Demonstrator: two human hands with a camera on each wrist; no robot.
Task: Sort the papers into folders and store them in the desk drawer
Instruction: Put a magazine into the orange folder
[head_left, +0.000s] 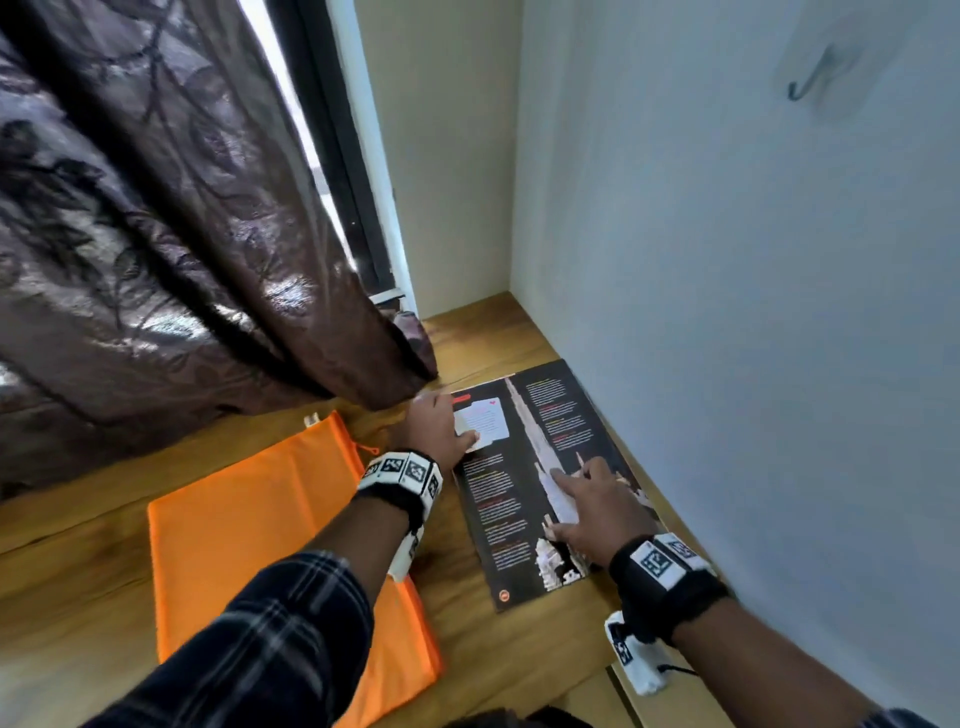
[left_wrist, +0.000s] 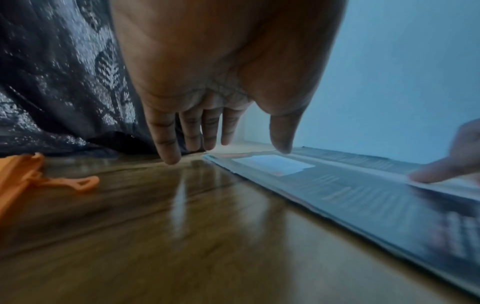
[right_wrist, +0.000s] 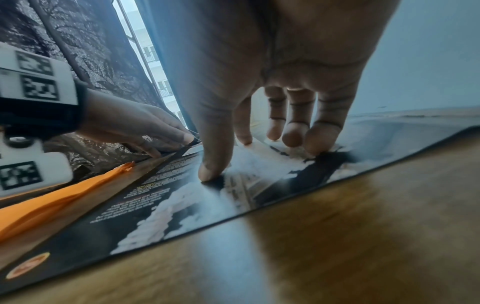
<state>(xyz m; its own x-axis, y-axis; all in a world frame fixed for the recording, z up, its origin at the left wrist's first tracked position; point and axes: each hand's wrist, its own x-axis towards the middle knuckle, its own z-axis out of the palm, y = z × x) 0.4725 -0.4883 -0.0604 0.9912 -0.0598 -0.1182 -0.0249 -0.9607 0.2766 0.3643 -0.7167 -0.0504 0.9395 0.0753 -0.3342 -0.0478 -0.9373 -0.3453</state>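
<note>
From the head view I cannot read any of the small print on the dark printed sheet (head_left: 519, 499), and its near right corner is covered by my right hand (head_left: 597, 506); in the left wrist view the whole sheet is smeared with blur, so only a pale label patch on it stands out. The fingertips of my left hand (head_left: 434, 426) are hidden from above, tucked at the far left corner of the sheet, and the right wrist view shows them pressed low at that edge, though I cannot tell whether they pinch the paper or only touch it. The left wrist view shows those fingers (left_wrist: 168, 142) straight and pointing down to the desk (head_left: 467, 613), the thumb hanging just over the label. My right hand lies spread on the sheet, fingers (right_wrist: 211, 164) straight and tips pressing on the pale picture strip down its middle, gripping nothing. The sheet lies flat on the desk under both hands, its right edge just beside the wall (head_left: 753, 312). Left of my left wrist lies an orange folder (head_left: 260, 545), its near end cut off by my plaid sleeve (head_left: 270, 639); its zip pull (left_wrist: 75, 183) rests on the wood near my left fingers. Beyond my left hand a dark patterned curtain (head_left: 156, 208) hangs down to the desk and crowds the sheet's far corner, hiding most of the window behind it.
</note>
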